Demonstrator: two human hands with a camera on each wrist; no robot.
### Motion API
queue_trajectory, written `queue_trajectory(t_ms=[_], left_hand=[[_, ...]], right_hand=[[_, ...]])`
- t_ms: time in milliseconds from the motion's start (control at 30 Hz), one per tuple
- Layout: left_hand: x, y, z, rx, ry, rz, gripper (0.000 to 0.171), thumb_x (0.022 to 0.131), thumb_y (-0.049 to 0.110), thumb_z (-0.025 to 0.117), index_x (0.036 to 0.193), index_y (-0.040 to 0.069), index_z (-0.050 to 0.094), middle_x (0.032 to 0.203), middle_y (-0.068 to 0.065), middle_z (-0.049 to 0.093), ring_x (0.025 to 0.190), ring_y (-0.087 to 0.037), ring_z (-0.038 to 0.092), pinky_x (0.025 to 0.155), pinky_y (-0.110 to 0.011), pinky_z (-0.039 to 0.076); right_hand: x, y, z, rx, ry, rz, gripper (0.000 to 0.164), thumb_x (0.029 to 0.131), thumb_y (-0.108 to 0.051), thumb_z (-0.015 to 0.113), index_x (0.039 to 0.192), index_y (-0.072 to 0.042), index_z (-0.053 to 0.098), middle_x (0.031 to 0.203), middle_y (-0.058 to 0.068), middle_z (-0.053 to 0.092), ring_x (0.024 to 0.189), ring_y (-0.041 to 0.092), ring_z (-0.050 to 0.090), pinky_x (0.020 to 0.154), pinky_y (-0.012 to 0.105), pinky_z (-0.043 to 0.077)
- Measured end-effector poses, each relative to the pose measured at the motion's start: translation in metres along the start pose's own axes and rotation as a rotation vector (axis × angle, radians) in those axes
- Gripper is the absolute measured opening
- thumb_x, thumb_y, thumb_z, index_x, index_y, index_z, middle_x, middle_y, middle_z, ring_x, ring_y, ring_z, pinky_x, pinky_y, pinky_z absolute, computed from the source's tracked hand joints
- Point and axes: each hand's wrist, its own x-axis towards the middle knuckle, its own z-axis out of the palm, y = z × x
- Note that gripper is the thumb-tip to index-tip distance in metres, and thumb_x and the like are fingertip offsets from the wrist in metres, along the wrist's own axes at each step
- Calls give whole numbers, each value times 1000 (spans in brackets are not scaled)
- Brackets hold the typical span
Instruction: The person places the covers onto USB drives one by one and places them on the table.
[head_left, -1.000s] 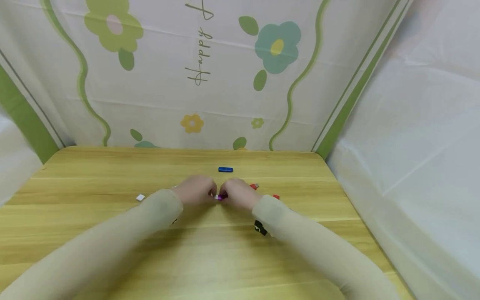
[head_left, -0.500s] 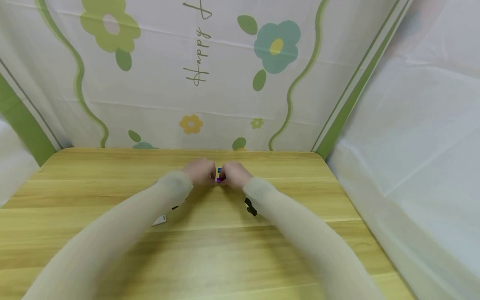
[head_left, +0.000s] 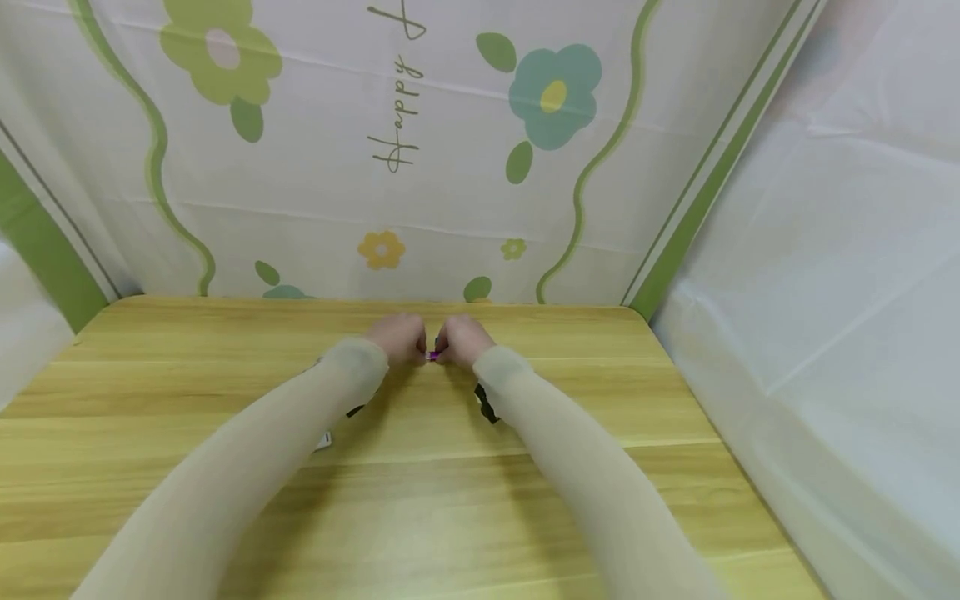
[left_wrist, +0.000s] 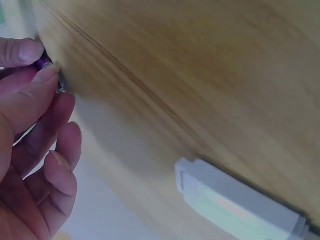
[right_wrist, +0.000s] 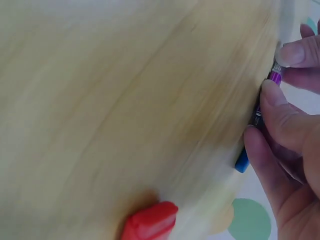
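Observation:
Between both hands, close over the far part of the table, is a small purple USB flash drive [head_left: 432,356] with a metallic end. My left hand [head_left: 401,338] pinches that shiny end between thumb and forefinger. My right hand [head_left: 462,338] pinches the purple body [right_wrist: 275,77], covering most of it. Just behind the fingers lies a blue USB stick [right_wrist: 242,162], largely hidden by the right hand. The other fingers of the left hand [left_wrist: 35,135] are loosely curled in the left wrist view.
A white USB stick [left_wrist: 240,202] lies on the wooden table [head_left: 420,517], partly behind the left sleeve in the head view. A red plastic piece [right_wrist: 152,221] lies near the right wrist. A flowered cloth [head_left: 450,192] hangs at the table's far edge.
Both hands have moved away from the body toward the far edge, carrying the purple flash drive. They now cover most of the blue stick, and the sleeves hide the red pieces.

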Motion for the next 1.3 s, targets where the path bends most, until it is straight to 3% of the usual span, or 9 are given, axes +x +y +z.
queue_trajectory(t_ms=[333,500,700,967,1167,1300], left_hand=[[1,19,-12,65,-8,-92,13,73,1,83,73,9,73,77,0,69,75,-19,63,72,-35,55],[6,21,-11,85,6,-104,17,69,-5,75,64,9,67,69,-2,65,68,-21,59,65,-34,51],[10,20,-7,118,-21,-131,18,72,-6,72,63,10,67,69,-2,65,68,-19,57,64,-32,49],[10,32,-14,134,-55,-134,21,72,-5,72,62,10,63,74,-3,65,68,-19,51,63,-31,45],[8,28,-16,99,-55,-136,20,69,-7,74,62,9,65,69,-2,64,66,-18,51,63,-30,46],[9,17,-11,36,-72,-149,13,73,-2,81,71,7,72,74,-2,67,72,-18,58,70,-32,52]], right_hand=[[5,-12,-4,-64,-17,94,5,81,-9,83,84,-9,79,85,0,73,84,17,65,81,26,53],[4,-17,-6,-78,-12,139,7,82,-2,79,86,-8,78,90,3,73,89,19,67,84,27,54],[3,-17,-5,-71,-26,139,9,81,-5,82,88,-8,78,94,3,74,92,19,67,86,27,53],[5,-13,-6,-59,-38,161,10,78,-7,85,86,-7,78,89,3,73,89,19,67,83,28,54],[7,-16,-6,-61,-65,160,11,78,-6,85,87,-7,77,88,2,72,89,19,67,84,28,54],[8,-16,-3,-53,-67,144,12,78,-4,84,87,-7,77,87,2,72,87,18,67,83,27,54]])
